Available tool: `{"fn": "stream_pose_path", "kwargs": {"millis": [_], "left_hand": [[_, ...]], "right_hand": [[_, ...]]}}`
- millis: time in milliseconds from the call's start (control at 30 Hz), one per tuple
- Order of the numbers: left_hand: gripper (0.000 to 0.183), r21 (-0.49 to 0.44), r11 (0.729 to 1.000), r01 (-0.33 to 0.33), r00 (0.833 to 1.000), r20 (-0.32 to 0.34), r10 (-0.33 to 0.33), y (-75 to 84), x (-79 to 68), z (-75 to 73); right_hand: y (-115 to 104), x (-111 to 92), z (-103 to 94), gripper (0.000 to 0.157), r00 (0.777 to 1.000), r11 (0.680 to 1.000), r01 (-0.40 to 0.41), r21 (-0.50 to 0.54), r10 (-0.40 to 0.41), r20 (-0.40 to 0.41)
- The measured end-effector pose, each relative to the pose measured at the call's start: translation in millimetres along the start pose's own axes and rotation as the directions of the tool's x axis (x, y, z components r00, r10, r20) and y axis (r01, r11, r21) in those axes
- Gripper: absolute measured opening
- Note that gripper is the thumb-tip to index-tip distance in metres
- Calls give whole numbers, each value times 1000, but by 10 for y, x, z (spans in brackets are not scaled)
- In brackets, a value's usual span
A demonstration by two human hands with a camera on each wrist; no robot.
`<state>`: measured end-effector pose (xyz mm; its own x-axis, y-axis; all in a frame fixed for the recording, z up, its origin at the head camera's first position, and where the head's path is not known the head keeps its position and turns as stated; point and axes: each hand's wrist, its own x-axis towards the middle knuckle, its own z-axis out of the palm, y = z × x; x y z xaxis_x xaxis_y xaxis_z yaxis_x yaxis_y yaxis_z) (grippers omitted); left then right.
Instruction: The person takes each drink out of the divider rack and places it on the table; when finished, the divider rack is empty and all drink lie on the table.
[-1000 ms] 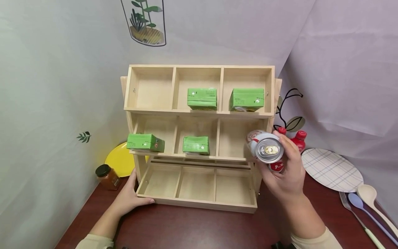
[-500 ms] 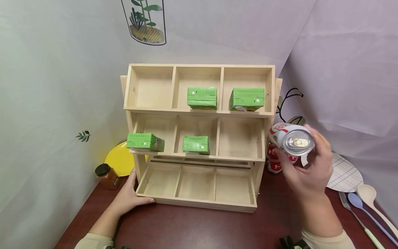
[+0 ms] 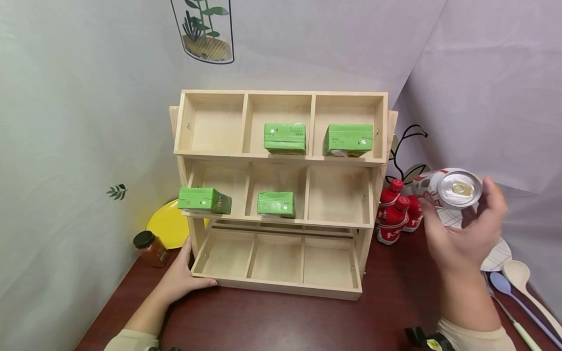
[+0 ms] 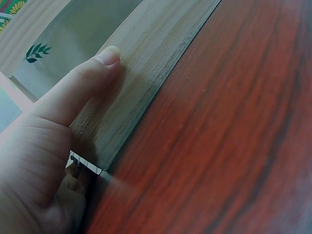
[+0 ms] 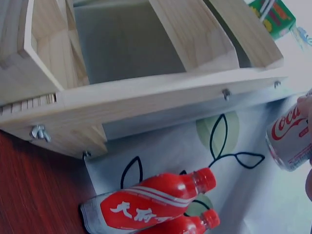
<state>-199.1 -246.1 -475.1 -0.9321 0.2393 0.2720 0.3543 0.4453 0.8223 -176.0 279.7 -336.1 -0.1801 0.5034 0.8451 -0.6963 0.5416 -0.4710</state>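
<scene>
My right hand (image 3: 471, 243) holds a white and red Coca-Cola can (image 3: 460, 190) in the air, right of the three-tier wooden rack (image 3: 285, 288). In the right wrist view the can (image 5: 291, 139) is at the right edge, with only fingertips visible. My left hand (image 3: 179, 282) grips the rack's lower left corner. Its thumb (image 4: 108, 56) lies along the bottom tray's front board in the left wrist view; the other fingers are mostly hidden behind the corner. Green drink cartons stand in the rack, two in the top tier (image 3: 285, 139) and two in the middle tier (image 3: 275, 204).
Red-labelled bottles (image 3: 392, 222) stand close to the rack's right side. Beyond my right hand lie a checked plate (image 3: 498, 256), a fork (image 3: 511, 312), a blue spoon (image 3: 502, 282) and a cream ladle (image 3: 518, 274). At left are a jar (image 3: 151, 248) and a yellow plate (image 3: 169, 226).
My right hand has carried the can rightward, from in front of the middle tier's right end to beyond the bottles, which are now uncovered. The left hand has stayed on the rack.
</scene>
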Motion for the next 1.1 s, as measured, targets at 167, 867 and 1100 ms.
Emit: {"fn": "stream_pose_path", "kwargs": {"millis": [167, 867, 1100], "left_hand": [[135, 5, 1000, -2, 1000, 0, 2, 5, -2, -1], [138, 30, 999, 18, 1000, -5, -18, -185, 13, 12], [137, 25, 999, 27, 1000, 2, -28, 12, -8, 6]], "right_hand": [[86, 35, -75, 80, 997, 983, -60, -171, 67, 36], [366, 116, -295, 83, 878, 707, -358, -609, 477, 38], [521, 92, -390, 85, 812, 636, -288, -716, 558, 169]]}}
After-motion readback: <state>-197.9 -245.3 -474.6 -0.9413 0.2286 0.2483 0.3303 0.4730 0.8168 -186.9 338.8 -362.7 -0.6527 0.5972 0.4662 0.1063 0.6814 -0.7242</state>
